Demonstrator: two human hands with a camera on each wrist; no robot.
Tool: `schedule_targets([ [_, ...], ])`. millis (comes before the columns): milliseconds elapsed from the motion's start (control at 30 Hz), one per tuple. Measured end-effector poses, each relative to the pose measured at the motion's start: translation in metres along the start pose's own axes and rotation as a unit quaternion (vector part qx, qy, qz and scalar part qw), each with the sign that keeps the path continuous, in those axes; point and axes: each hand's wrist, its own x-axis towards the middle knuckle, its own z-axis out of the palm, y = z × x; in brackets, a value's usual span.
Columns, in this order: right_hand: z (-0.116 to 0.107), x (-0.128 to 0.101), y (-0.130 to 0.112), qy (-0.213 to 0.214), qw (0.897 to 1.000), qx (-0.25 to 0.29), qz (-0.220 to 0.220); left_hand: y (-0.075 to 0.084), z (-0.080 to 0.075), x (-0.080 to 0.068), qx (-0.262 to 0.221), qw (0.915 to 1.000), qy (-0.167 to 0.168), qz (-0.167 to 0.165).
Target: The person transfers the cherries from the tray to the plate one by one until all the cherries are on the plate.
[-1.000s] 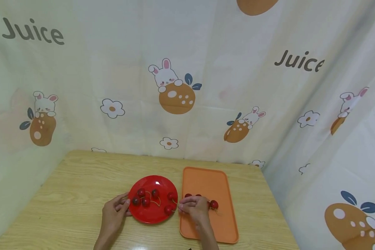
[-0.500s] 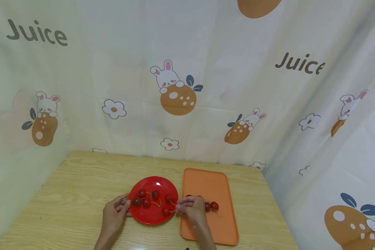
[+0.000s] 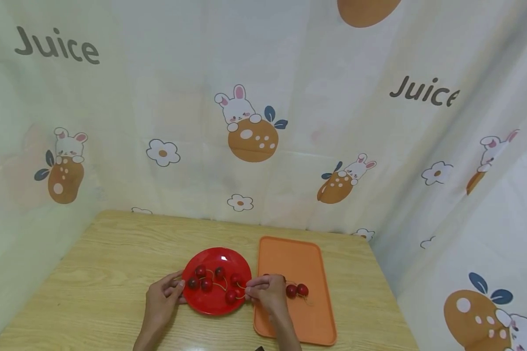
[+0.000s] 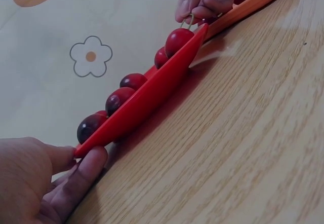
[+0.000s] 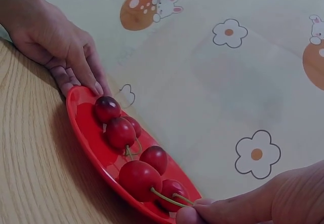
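Note:
A red plate (image 3: 217, 308) lies on the table, its left rim pinched between the thumb and fingers of my left hand (image 3: 161, 297). At the plate's right side my right hand (image 3: 268, 294) pinches the green stems of two cherries (image 5: 140, 180), thumb against fingertip. Those two red fruits are over the right part of the plate, close to its surface. Several other dark red cherries (image 3: 206, 284) with stems rest on the left half. In the left wrist view the plate's near edge (image 4: 152, 98) shows in profile, with my left thumb on top and a finger beneath.
To the right of the plate lies an orange tray (image 3: 290, 256) bearing more cherries (image 3: 292, 291), some hidden behind my right hand. The wooden table (image 3: 131, 248) ends at a printed curtain (image 3: 193, 185) behind and at both sides.
My right hand has moved left with the two cherries, bringing them further in over the plate and uncovering cherries on the tray. My left hand keeps its hold on the rim.

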Motion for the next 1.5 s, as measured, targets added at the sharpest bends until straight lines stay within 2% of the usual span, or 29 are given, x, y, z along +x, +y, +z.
schedule_targets([
  [333,0.007,0.002,-0.005,0.008,0.999,-0.040,-0.032,0.001,0.001,0.001,-0.001,1.0000,0.003,-0.009],
  [867,0.017,0.003,-0.006,0.004,0.994,-0.075,-0.085,-0.001,0.000,0.003,0.000,1.0000,0.004,0.000],
  [1233,0.021,0.003,-0.008,0.007,0.989,-0.114,-0.090,0.000,0.001,0.002,-0.019,0.9995,0.006,0.022],
  [1500,0.022,0.003,-0.010,0.015,0.984,-0.159,-0.080,0.000,0.000,0.002,0.002,1.0000,0.007,-0.001],
])
